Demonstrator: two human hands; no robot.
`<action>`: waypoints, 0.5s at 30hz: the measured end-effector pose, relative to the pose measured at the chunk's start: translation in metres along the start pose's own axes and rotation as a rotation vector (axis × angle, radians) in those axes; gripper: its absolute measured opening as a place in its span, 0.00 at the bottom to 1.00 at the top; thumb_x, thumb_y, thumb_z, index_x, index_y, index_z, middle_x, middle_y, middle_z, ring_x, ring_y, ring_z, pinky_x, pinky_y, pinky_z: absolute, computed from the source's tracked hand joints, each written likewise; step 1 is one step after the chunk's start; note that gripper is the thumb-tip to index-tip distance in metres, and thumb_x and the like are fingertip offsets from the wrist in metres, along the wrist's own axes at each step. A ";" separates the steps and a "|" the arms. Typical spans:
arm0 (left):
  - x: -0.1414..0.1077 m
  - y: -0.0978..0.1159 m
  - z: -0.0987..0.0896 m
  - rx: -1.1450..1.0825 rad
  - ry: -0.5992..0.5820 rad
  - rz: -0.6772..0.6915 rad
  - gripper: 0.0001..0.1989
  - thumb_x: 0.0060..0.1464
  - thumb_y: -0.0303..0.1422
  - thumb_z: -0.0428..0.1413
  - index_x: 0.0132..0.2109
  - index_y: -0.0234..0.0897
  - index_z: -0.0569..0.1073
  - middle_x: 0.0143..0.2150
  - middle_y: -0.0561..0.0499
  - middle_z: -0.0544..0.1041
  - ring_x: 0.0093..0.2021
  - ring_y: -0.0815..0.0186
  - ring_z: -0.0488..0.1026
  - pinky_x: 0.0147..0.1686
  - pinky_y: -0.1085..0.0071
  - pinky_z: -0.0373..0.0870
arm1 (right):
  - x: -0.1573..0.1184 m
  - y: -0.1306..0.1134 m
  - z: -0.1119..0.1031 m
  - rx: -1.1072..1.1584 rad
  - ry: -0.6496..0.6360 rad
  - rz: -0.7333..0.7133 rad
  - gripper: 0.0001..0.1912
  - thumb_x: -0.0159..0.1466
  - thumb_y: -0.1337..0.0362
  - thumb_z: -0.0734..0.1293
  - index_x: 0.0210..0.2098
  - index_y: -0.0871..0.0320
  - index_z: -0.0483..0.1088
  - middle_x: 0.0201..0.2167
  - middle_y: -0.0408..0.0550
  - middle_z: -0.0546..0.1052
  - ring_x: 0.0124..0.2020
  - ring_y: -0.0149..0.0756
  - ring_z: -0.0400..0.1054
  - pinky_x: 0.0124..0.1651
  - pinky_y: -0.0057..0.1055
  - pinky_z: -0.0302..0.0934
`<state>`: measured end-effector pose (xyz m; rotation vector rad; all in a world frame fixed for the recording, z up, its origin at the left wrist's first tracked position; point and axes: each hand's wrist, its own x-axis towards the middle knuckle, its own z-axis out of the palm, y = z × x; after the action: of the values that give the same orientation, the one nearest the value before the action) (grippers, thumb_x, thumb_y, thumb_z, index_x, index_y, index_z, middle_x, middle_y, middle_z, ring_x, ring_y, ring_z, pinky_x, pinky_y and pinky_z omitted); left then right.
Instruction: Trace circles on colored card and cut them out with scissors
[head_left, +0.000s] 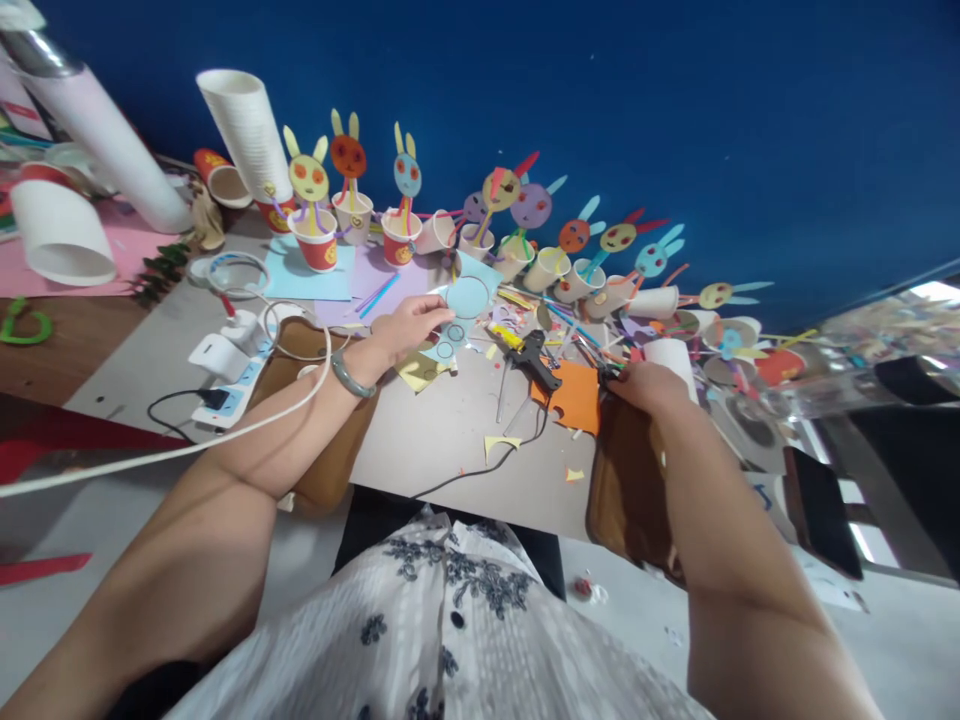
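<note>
Blue sheet (468,298) w/ drawn circles, pinched in L hand (409,328) over desk (442,440); R hand (646,385) at dark tool (606,376) by orange sheet (576,398), can't tell if gripped; best pinch edge only, lines uncovered, clear of glue gun (534,360)

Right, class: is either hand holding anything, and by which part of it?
The left hand pinches a flat light-blue paper sheet with drawn circles by its left edge. The right hand is at a small dark object; its hold cannot be told.
</note>
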<state>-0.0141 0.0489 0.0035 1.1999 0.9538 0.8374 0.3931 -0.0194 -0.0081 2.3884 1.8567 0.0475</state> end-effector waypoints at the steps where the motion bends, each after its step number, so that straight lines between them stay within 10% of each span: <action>1: 0.000 0.001 0.000 0.001 -0.007 -0.002 0.03 0.54 0.29 0.57 0.32 0.34 0.72 0.27 0.56 0.72 0.26 0.74 0.67 0.30 0.75 0.66 | 0.002 -0.001 0.001 -0.015 -0.033 0.015 0.20 0.56 0.59 0.73 0.14 0.55 0.62 0.17 0.50 0.68 0.23 0.39 0.64 0.30 0.36 0.52; 6: -0.002 0.003 -0.001 0.003 -0.046 0.015 0.06 0.52 0.30 0.61 0.29 0.34 0.72 0.24 0.56 0.71 0.24 0.75 0.65 0.29 0.74 0.66 | -0.002 -0.006 -0.017 -0.096 -0.109 0.099 0.15 0.57 0.58 0.72 0.19 0.56 0.67 0.23 0.54 0.73 0.26 0.42 0.66 0.30 0.37 0.53; 11: -0.001 0.002 -0.001 -0.007 -0.051 -0.009 0.04 0.55 0.25 0.58 0.31 0.33 0.73 0.24 0.56 0.71 0.24 0.75 0.65 0.30 0.73 0.65 | -0.025 -0.008 -0.051 -0.115 0.104 0.154 0.10 0.60 0.57 0.71 0.28 0.56 0.72 0.30 0.61 0.76 0.36 0.53 0.70 0.37 0.45 0.55; 15: 0.001 -0.002 -0.003 -0.025 -0.097 0.013 0.03 0.54 0.25 0.59 0.32 0.32 0.73 0.25 0.55 0.71 0.24 0.75 0.66 0.29 0.73 0.64 | -0.045 -0.034 -0.067 0.604 0.454 0.236 0.12 0.55 0.54 0.71 0.31 0.53 0.68 0.26 0.48 0.73 0.28 0.40 0.66 0.34 0.40 0.59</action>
<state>-0.0164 0.0505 0.0013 1.2155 0.8551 0.7925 0.3427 -0.0502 0.0564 3.2344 1.9625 0.0600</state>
